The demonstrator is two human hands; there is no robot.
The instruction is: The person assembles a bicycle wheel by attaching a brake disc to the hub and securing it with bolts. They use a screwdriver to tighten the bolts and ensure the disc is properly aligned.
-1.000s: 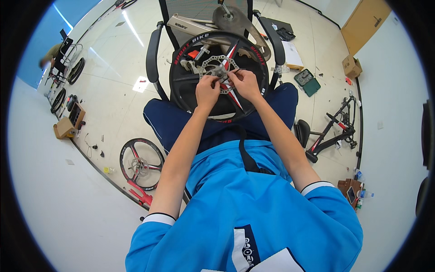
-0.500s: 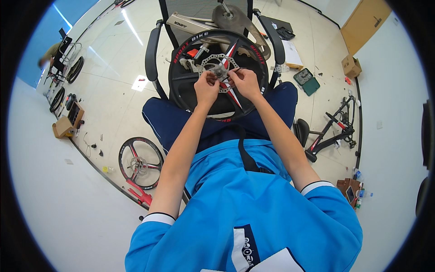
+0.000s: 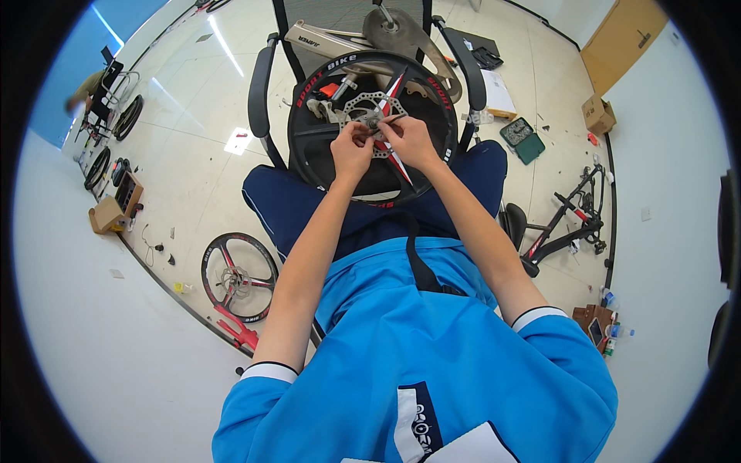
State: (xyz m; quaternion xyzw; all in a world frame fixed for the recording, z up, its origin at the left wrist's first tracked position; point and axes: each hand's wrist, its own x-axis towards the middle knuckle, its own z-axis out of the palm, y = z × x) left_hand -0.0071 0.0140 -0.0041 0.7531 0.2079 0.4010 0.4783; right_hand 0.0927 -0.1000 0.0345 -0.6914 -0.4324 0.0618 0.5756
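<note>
A black bicycle wheel [image 3: 299, 147] with red and white markings leans over my lap and a chair seat. At its hub sits a silver brake disc [image 3: 353, 108] with a wavy, perforated rim. My left hand [image 3: 353, 148] is closed at the lower left of the hub, fingertips bent in against it. From the other side my right hand [image 3: 411, 143] pinches at the hub's centre. A thin dark piece shows by its fingers, too small to name. The fingertips of both hands almost meet, and what lies between them is hidden.
Armrests [image 3: 261, 96] flank the wheel; a pale bike frame [image 3: 324, 40] lies behind it. Another wheel [image 3: 239, 278] and a red fork [image 3: 238, 330] are at lower left. To the right are a green tool case [image 3: 529, 147], a black bike frame [image 3: 567, 224] and a cardboard box [image 3: 598, 114].
My right hand has shifted a little left, its fingers now over the hub's centre. The left hand and the wheel stay almost where they were.
</note>
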